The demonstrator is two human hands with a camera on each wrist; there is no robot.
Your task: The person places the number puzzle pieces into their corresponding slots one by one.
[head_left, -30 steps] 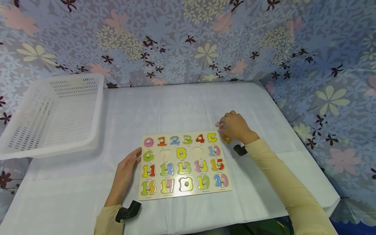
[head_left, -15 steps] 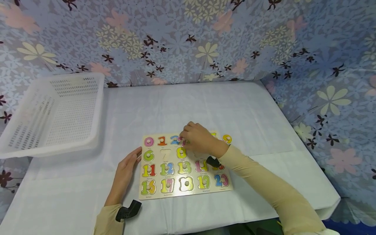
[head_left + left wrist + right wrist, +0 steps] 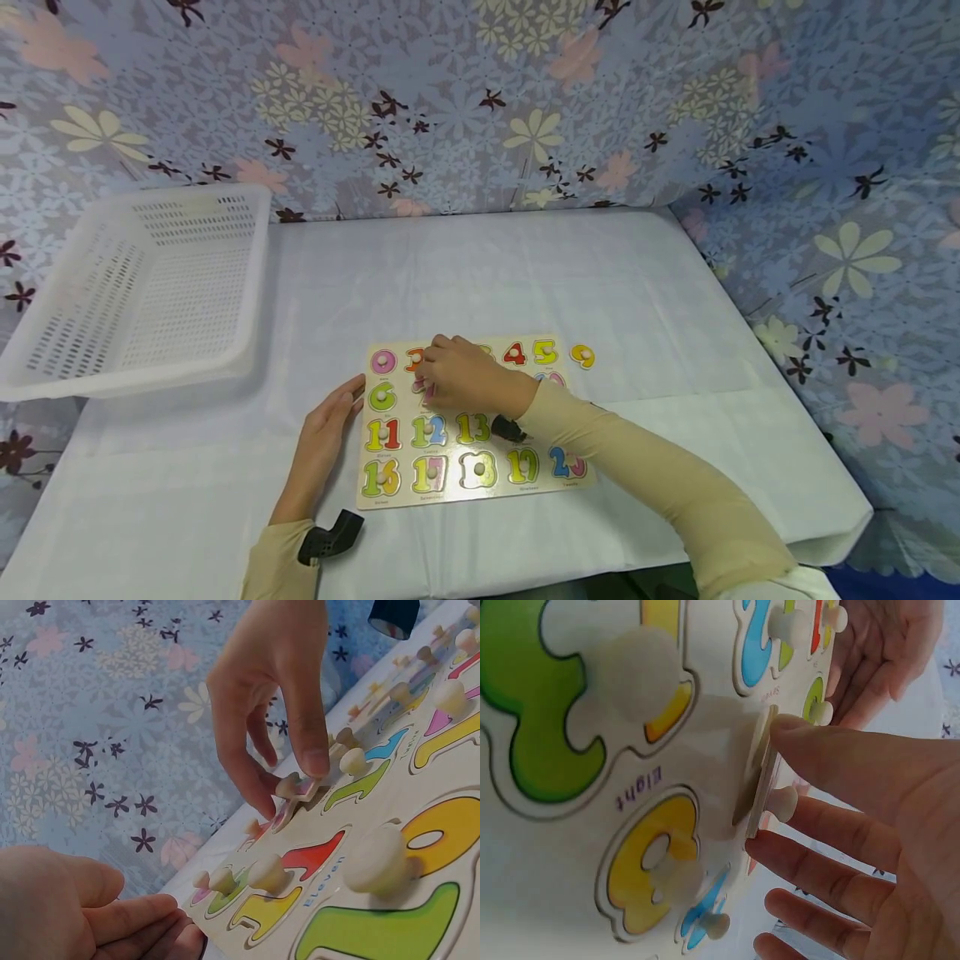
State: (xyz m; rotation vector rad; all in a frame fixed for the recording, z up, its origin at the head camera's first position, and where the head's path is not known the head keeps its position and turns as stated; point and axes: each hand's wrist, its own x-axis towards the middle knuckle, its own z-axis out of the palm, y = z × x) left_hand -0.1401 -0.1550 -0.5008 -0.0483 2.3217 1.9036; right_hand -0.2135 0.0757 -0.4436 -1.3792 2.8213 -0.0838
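Observation:
My right hand (image 3: 472, 377) pinches a pink number seven puzzle piece (image 3: 763, 784) between thumb and fingertips. In the right wrist view the piece stands tilted on edge over its seven-shaped recess, its wooden knob towards the fingers. Under it lies the wooden number puzzle board (image 3: 454, 450), with knobbed number pieces in most recesses. The left hand (image 3: 321, 437) lies along the board's left edge, fingers extended and fingertips right at the edge. A yellow number nine piece (image 3: 582, 357) lies on the cloth beyond the board's upper right corner. My right hand and forearm hide part of the board.
A white perforated plastic basket (image 3: 172, 379) stands at the far left of the table. White cloth (image 3: 637, 283) covers the table, and a floral curtain (image 3: 450, 83) hangs behind and to the right.
From beyond the board's upper right corner, my right hand has carried the pink seven leftwards across the board to the seven recess. The left hand stays at the left edge.

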